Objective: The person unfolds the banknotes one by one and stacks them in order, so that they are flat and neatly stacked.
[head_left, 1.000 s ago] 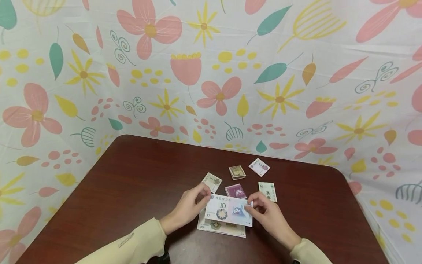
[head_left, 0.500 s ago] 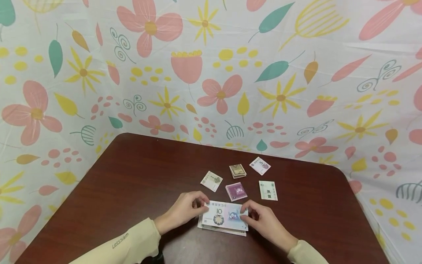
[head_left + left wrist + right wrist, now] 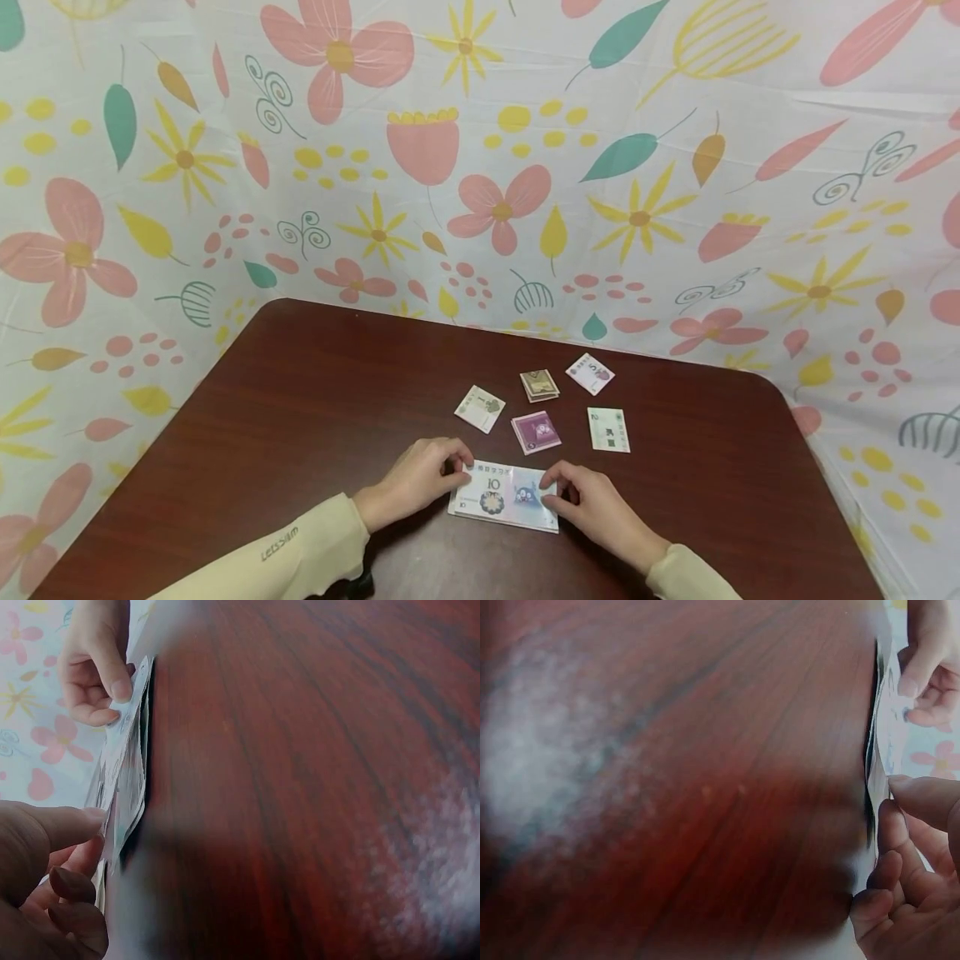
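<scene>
A bluish-white play banknote marked 10 (image 3: 504, 492) lies nearly flush over a small stack of notes (image 3: 135, 791) on the table, near its front. My left hand (image 3: 420, 482) pinches the note's left end between thumb and fingers. At the right end, my right hand (image 3: 597, 510) pinches it the same way. Seen edge-on in the left wrist view, the papers beneath fan slightly apart. Behind the hands lie a purple folded note (image 3: 536, 432), a greenish 1 note (image 3: 480, 408) and a 2 note (image 3: 609, 429).
Farther back are a brown folded note (image 3: 539, 385) and a pale 5 note (image 3: 590, 373). The dark red wooden table (image 3: 322, 392) has rounded back corners. A floral cloth (image 3: 480, 167) hangs directly behind it.
Both hands have lowered the 10 note and drawn it slightly left, so it now nearly covers the stack that showed below it earlier. The smaller notes have stayed put.
</scene>
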`<state>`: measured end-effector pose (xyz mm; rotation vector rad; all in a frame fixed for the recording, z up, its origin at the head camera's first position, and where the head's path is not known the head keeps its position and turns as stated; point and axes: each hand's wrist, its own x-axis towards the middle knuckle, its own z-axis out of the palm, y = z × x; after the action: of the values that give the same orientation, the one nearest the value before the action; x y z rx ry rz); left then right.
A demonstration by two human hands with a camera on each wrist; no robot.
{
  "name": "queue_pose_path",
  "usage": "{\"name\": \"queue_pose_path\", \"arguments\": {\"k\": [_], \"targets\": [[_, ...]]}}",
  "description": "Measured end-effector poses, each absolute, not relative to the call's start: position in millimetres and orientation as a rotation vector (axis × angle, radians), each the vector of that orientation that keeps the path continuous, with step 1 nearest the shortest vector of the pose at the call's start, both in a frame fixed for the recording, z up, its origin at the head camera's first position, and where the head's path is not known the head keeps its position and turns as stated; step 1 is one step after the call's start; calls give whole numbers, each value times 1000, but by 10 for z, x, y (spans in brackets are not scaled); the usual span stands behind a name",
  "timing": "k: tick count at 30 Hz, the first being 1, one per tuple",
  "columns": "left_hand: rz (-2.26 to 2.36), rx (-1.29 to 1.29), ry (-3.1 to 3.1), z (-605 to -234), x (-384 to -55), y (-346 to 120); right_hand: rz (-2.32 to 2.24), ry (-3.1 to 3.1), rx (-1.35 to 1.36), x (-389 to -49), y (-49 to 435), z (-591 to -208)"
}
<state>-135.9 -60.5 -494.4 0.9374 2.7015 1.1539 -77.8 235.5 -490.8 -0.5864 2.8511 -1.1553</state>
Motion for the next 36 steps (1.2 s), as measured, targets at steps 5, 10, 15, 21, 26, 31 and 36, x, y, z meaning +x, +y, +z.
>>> {"name": "queue_pose_path", "arguments": {"k": [5,10,15,21,26,31,36], "targets": [[1081,934,2739,-4986,-1346,-606,-1138,2869,-610,-777,2326,-4918],[1025,959,2761,-5005,-1325,-600,-1090,2893,-626,-779,2312,-4920],[950,1007,2809,-4999,-1317,-595,-1029,2912,-630,-785,2305,-4910],[827,1054,2870,-4975,-1300,-623,-952,2927,-622,-785,2306,-4872],[799,1041,2855,-4974,-1273,-657,-956,2896,-638,-798,2313,-4852],[797,1040,2842,-4969,-1268,-663,-945,2881,-674,-851,2345,-4835],[772,1041,2845,-4974,-1273,-663,-933,2894,-703,-945,2439,-4803]]}}
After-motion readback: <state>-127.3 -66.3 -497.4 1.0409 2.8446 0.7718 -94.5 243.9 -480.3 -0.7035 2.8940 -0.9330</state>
